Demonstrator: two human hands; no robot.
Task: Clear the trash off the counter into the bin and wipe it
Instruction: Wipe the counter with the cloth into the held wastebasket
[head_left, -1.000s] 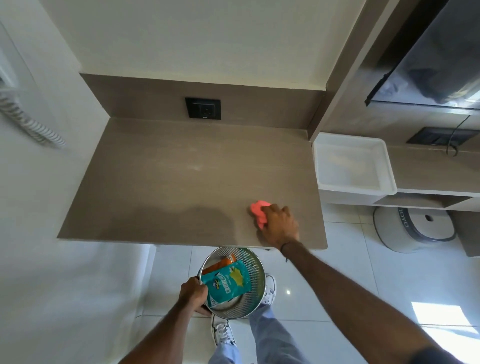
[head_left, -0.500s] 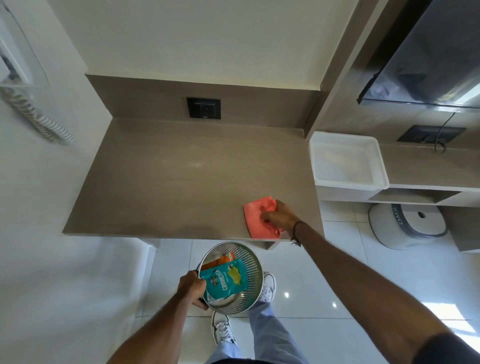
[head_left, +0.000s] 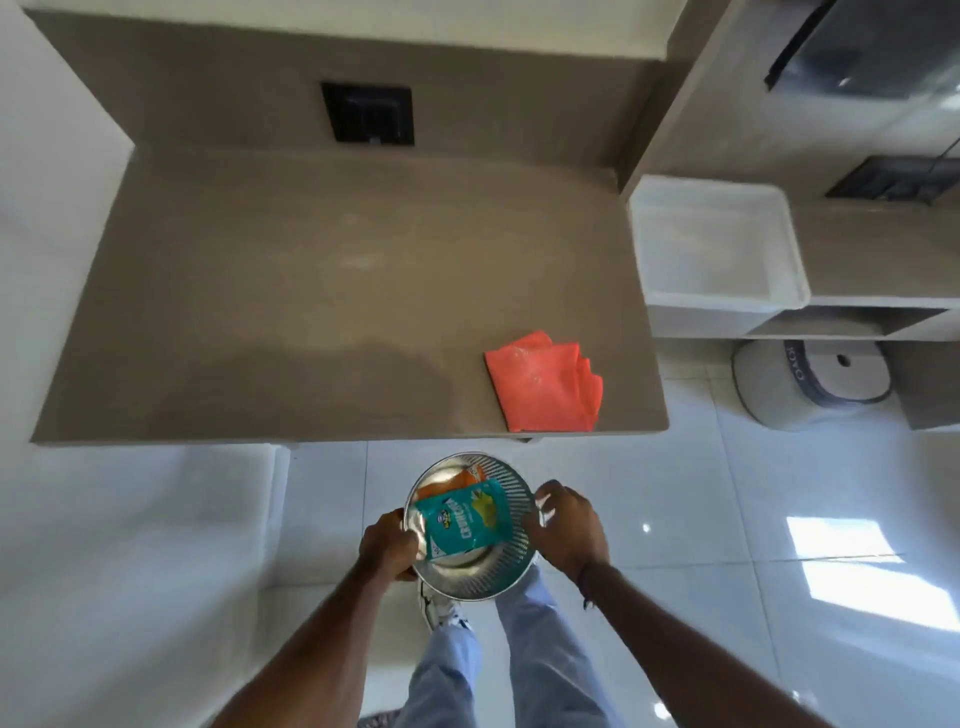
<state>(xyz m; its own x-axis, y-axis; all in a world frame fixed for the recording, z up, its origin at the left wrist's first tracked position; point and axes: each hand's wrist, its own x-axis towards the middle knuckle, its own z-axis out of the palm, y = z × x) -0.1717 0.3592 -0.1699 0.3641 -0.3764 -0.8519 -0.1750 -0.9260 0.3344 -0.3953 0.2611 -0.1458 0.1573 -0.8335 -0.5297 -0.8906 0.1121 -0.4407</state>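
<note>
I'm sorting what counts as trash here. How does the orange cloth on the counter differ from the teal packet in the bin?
The orange cloth lies flat and folded on the counter, near its front right corner; the teal packet leans tilted inside the metal bin. The cloth is plain; the packet is printed with lettering. No hand touches the cloth, while the left hand and right hand grip the bin. Both are brightly coloured.

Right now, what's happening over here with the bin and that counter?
A person is tidying up. Both hands, the left hand and the right hand, grip the rim of a small metal bin, held in front of the counter. Inside it are a teal snack packet and something orange. An orange-red cloth lies folded near the counter's front right corner, with no hand on it. No trash is visible on the counter.
</note>
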